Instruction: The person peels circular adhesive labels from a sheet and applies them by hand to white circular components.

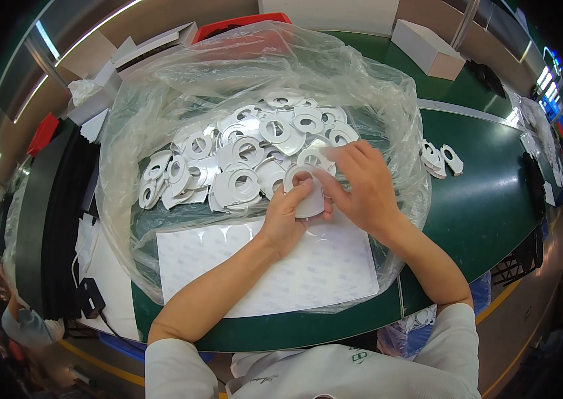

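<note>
1. One left hand (286, 218) is curled firmly round one white ring-ended part (310, 209), its thumb over the front by the hole and fingertips showing at the far edge.
2. One right hand (364, 186) hangs at about 2 o'clock from that part, right beside it, half open with fingers parted and slightly blurred – I cannot tell whether it grips anything.
3. One heap of similar white parts (246, 151) lies at 11 o'clock from the held one; more than a dozen ring holes show, but overlaps hide the full number.
4. One clear plastic bag (128, 126) spreads open around and beneath the heap.
5. One pale sheet (228, 282) lies at 7 o'clock, under the forearms.
6. At least three loose white parts (453, 161) rest between 2 and 3 o'clock, outside the bag, on one green surface (478, 213).
7. Farther out: one white box (431, 52) between 1 and 2 o'clock, one red bin (245, 25) between 11 and 12 – and one black adapter (90, 298) near 8.
</note>
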The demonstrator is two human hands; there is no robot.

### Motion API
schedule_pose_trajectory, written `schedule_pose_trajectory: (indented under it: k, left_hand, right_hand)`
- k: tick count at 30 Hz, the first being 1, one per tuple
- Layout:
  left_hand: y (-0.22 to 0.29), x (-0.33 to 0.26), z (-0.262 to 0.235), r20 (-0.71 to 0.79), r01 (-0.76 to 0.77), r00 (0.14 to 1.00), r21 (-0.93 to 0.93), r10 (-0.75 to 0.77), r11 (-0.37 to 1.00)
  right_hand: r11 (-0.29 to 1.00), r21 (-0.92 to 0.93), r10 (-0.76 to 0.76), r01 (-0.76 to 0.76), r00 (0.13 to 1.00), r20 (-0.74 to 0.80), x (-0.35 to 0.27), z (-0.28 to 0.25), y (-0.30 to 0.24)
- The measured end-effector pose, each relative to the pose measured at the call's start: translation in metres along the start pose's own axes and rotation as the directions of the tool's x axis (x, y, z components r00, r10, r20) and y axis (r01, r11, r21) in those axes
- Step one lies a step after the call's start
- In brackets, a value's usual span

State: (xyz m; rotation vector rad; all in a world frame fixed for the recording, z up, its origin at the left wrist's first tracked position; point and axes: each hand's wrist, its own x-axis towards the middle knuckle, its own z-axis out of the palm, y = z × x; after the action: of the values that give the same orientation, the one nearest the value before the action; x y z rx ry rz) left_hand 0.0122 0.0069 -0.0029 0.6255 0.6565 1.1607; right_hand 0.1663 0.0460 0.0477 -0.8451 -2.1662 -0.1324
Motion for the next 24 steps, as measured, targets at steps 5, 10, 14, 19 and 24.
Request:
schedule_pose_trajectory:
  k: [5, 10, 14, 19, 24]
  left_hand:
    - [-0.001, -0.001, 0.005, 0.079, 0.008, 0.997, 0.002, -0.008, 1.000]
    - [0.001, -0.004, 0.008, 0.131, 0.012, 0.991, 0.053, -0.019, 0.999]
    - [0.002, -0.005, 0.012, 0.136, 0.001, 0.990, 0.147, -0.021, 0.989]
    - [0.003, -0.007, 0.013, 0.146, 0.020, 0.988, 0.195, -0.049, 0.981]
    - [0.007, -0.008, 0.015, 0.136, 0.050, 0.988, 0.141, -0.069, 0.989]
  right_hand:
    - [0.535, 0.547, 0.456, -0.644, 0.765, 0.455, -0.003, 0.001, 0.008]
    - [0.415, 0.566, 0.472, -0.712, 0.701, 0.535, 0.000, -0.004, 0.006]
    - [0.501, 0.467, 0.517, -0.728, 0.685, 0.513, 0.002, -0.008, -0.001]
    - [0.879, 0.063, 0.431, -0.473, 0.844, 0.319, -0.004, -0.009, -0.013]
    - [0.942, 0.124, 0.251, -0.313, 0.898, 0.362, -0.003, -0.023, -0.009]
